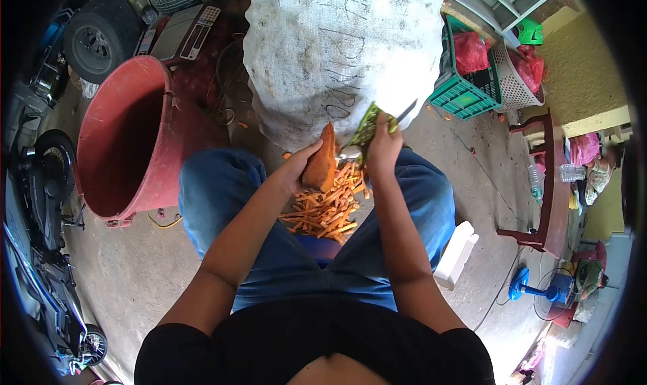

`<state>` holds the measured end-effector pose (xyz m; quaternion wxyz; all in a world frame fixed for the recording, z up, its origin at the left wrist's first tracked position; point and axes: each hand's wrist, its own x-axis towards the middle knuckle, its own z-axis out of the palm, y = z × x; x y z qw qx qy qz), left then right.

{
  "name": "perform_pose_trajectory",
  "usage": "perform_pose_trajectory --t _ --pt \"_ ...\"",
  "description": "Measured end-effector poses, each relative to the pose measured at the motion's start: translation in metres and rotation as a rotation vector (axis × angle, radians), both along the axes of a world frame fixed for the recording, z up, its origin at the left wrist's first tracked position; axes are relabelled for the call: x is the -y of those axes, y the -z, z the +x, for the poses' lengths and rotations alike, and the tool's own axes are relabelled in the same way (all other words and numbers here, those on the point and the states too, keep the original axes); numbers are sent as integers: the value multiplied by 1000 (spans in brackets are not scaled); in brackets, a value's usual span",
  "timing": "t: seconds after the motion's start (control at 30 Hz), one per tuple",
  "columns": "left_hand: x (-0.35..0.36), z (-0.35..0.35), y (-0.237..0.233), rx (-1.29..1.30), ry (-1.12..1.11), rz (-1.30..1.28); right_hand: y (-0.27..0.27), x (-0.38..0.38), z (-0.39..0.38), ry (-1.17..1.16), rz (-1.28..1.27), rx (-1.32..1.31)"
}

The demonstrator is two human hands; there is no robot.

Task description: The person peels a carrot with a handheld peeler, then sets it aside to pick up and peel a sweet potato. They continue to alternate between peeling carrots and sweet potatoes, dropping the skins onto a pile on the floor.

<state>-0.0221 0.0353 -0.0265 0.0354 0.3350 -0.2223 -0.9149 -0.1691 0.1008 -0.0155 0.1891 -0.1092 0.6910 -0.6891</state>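
A bare concrete floor (135, 270), crowded at its edges, lies under a seated person in blue jeans. At the far left is a loose tyre (101, 38). Next comes a big red tub (121, 136), standing open just beside the person's left knee. Ahead, a bulging white sack (330, 48) fills the middle.

The left hand (294, 173) is closed around the lower part of an orange root (322, 159) (carrot or sweet potato, I cannot tell which). It is held tip-up in front of the sack, above a pile of orange peelings (327, 210) on the floor between the knees. The right hand (385, 146) is clenched on a green-handled peeler (367, 130), whose metal head sits at the root's right flank.

Further right are a white block (456, 253) near the right knee, a green crate (461, 92), a wooden bench (549, 183) and a blue fan (539, 291).

The peeling would likely go best in long, light strokes — drawn away from the left fingers. The root should be turned a little after each stroke, so that strips drop onto the pile and no patch is missed.
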Motion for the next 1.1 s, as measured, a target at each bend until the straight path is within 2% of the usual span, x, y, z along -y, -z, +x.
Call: perform_pose_trajectory --t 0.07,0.1,0.2,0.33,0.43,0.53,0.6,0.73,0.77,0.83,0.9,0.93,0.97,1.03,1.1 --pt "3 0 16 -15 -8 -11 5 3 12 -48 -47 -149" --pt "4 0 19 -31 -11 -23 2 3 17 -86 -59 -73" --pt "3 -1 24 -60 -80 36 5 5 31 -119 -80 -64" --pt "0 -4 23 -133 -62 148 3 3 50 -157 -2 -211" --pt "-6 -3 13 -66 -114 152 -5 2 56 -222 99 -307" --pt "-7 -2 5 52 -95 157 -13 3 56 -158 214 -399" --pt "-3 -1 9 11 1 42 -7 5 50 -151 212 -413" --pt "1 0 21 -38 29 -27 1 8 41 -178 283 -377" --pt "6 3 32 -69 99 -37 4 10 40 -182 282 -378" --pt "2 6 29 -98 162 -47 10 11 35 -91 209 -556" --pt "-16 4 19 147 206 -203 18 13 11 -47 303 -545" --pt "-19 5 10 148 209 -206 19 15 -1 1 397 -529" --pt "-21 6 -1 126 198 -151 19 17 -8 2 397 -526" --pt "-20 9 -14 99 246 -70 18 15 -20 164 319 -554" --pt "-16 9 -20 93 254 -98 12 11 -33 231 315 -397"
